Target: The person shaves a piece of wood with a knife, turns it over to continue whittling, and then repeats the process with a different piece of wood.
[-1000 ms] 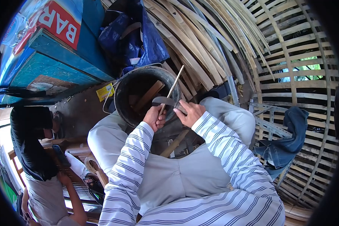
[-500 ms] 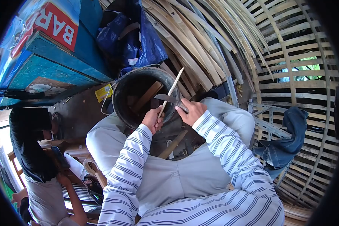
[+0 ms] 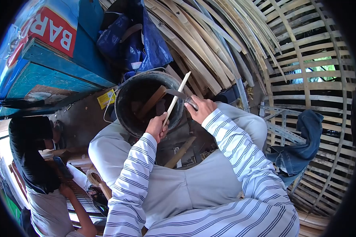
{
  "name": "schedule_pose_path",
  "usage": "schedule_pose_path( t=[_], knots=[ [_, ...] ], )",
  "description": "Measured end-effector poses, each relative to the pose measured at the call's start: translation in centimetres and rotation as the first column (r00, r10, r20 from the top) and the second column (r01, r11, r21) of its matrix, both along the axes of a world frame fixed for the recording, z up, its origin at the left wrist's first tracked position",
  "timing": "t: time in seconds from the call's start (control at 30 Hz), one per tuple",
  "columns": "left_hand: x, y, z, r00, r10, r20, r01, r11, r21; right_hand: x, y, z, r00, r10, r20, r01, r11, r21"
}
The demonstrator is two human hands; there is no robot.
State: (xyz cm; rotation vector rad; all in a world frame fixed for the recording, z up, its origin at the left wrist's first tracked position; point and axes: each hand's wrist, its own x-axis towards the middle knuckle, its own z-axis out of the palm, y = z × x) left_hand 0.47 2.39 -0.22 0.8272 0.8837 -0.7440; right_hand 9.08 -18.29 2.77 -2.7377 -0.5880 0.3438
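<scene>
A thin pale wooden stick [image 3: 179, 91] slants up and to the right over a dark bucket [image 3: 120, 103]. Its lower end is in my left hand [image 3: 157, 127], with the fingers wrapped round it. My right hand [image 3: 202, 108] is closed on the dark handle of a knife [image 3: 175, 93]. The curved blade points left and lies against the stick, above my left hand. Inside the bucket leans a brown piece of wood [image 3: 152, 102]. The bucket stands between my knees.
Long wooden strips [image 3: 194, 43] are piled behind the bucket. A blue plastic bag [image 3: 152, 51] and a blue cabinet [image 3: 55, 71] are at the upper left. Another person [image 3: 47, 197] sits at the lower left. Blue cloth [image 3: 300, 148] hangs on a rack at the right.
The knife and my right hand have moved slightly up along the stick. My left hand has shifted a little to the left, and the stick's exposed face looks paler.
</scene>
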Motion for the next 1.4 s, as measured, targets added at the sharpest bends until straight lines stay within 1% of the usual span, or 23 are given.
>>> schedule_pose_path(
  t=[0.03,0.07,0.13,0.17,0.27,0.3,0.33,0.4,0.47,0.53,0.6,0.7,0.8,0.87,0.93,1.0,1.07,1.1,1.13,1.2,1.27,1.33,1.4],
  knots=[
    [0.0,-0.2,0.4,1.0,-0.004,0.0,0.004,1.0,0.014,0.6,0.2,0.1,1.0,-0.013,0.015,0.014,0.999,-0.034],
    [-0.3,-0.3,0.5,1.0,-0.014,-0.008,0.014,1.0,0.028,1.5,0.1,0.4,0.989,-0.15,0.001,0.149,0.982,-0.117],
    [-0.6,-0.4,0.1,1.0,-0.017,-0.015,0.017,1.0,0.026,3.8,-0.5,-0.2,0.976,-0.212,-0.05,0.203,0.969,-0.141],
    [-0.5,-0.1,0.0,1.0,-0.021,-0.012,0.021,0.999,0.035,3.1,-0.6,-0.6,0.978,-0.208,-0.02,0.204,0.973,-0.109],
    [0.1,0.0,0.2,1.0,-0.021,0.005,0.02,0.998,0.059,0.4,0.0,-0.3,0.999,0.033,-0.019,-0.034,0.995,-0.092],
    [0.0,-0.1,0.2,1.0,-0.025,0.004,0.025,0.997,0.068,1.1,0.3,0.2,0.999,-0.032,-0.032,0.029,0.997,-0.07],
    [-0.3,-0.3,0.3,0.999,-0.034,-0.001,0.034,0.996,0.079,2.2,0.1,-0.2,0.986,-0.159,0.049,0.164,0.979,-0.122],
    [-0.7,-0.4,0.6,1.0,-0.014,-0.013,0.015,0.998,0.067,5.0,-0.7,-0.6,0.971,-0.237,-0.035,0.231,0.965,-0.127],
    [-0.3,-0.2,1.0,1.0,-0.007,-0.024,0.008,0.999,0.048,3.6,-0.7,-1.1,0.985,-0.156,0.073,0.164,0.98,-0.113],
    [0.1,0.0,1.1,0.999,-0.026,-0.022,0.028,0.994,0.102,1.5,0.2,0.6,1.0,0.018,-0.014,-0.019,0.996,-0.087],
    [-0.2,-0.3,1.1,0.999,-0.032,-0.04,0.037,0.991,0.128,2.4,0.1,0.0,0.995,-0.102,-0.003,0.101,0.991,-0.089],
    [-0.4,-0.6,0.4,1.0,0.003,-0.014,-0.002,0.998,0.062,4.4,-0.5,-2.2,0.987,-0.141,0.076,0.145,0.988,-0.045],
    [-0.4,0.2,1.0,0.998,-0.041,-0.044,0.046,0.993,0.111,2.3,-0.2,-0.1,1.0,-0.021,0.015,0.022,0.998,-0.054],
    [-0.5,0.1,0.6,0.999,-0.039,-0.026,0.041,0.994,0.105,1.3,-0.3,-0.3,0.995,0.077,0.069,-0.076,0.997,-0.01],
    [-0.8,0.0,0.6,1.0,-0.026,-0.01,0.027,0.997,0.069,3.8,-0.6,-0.7,0.978,-0.205,0.044,0.208,0.975,-0.074],
    [-0.6,0.1,0.7,1.0,-0.022,-0.02,0.023,0.998,0.051,5.7,-1.0,-1.2,0.97,-0.242,0.016,0.242,0.963,-0.12],
    [-0.7,0.3,0.9,0.999,-0.043,-0.03,0.046,0.996,0.083,4.4,-0.9,-1.0,0.984,-0.161,0.071,0.169,0.978,-0.125],
    [-0.7,0.2,0.9,0.998,-0.049,-0.034,0.052,0.995,0.088,3.4,-0.1,0.7,0.996,-0.079,-0.037,0.073,0.986,-0.151],
    [-0.5,0.3,0.8,0.998,-0.053,-0.033,0.056,0.993,0.099,2.1,0.1,0.1,0.998,0.058,0.027,-0.056,0.996,-0.069],
    [-0.9,0.2,0.6,0.998,-0.044,-0.041,0.048,0.995,0.093,2.4,0.1,-0.5,0.999,-0.038,0.032,0.04,0.997,-0.07],
    [-0.9,0.2,0.5,0.999,-0.026,-0.032,0.028,0.997,0.066,6.1,-1.2,-1.7,0.958,-0.287,0.011,0.284,0.942,-0.178],
    [-0.8,0.1,1.0,0.999,-0.04,-0.035,0.043,0.994,0.103,8.5,-3.1,-3.5,0.894,-0.422,-0.15,0.321,0.837,-0.442],
    [-0.8,0.6,1.0,0.998,-0.051,-0.042,0.055,0.993,0.108,7.8,-3.3,-4.9,0.865,-0.493,-0.091,0.431,0.824,-0.368]
  ],
)
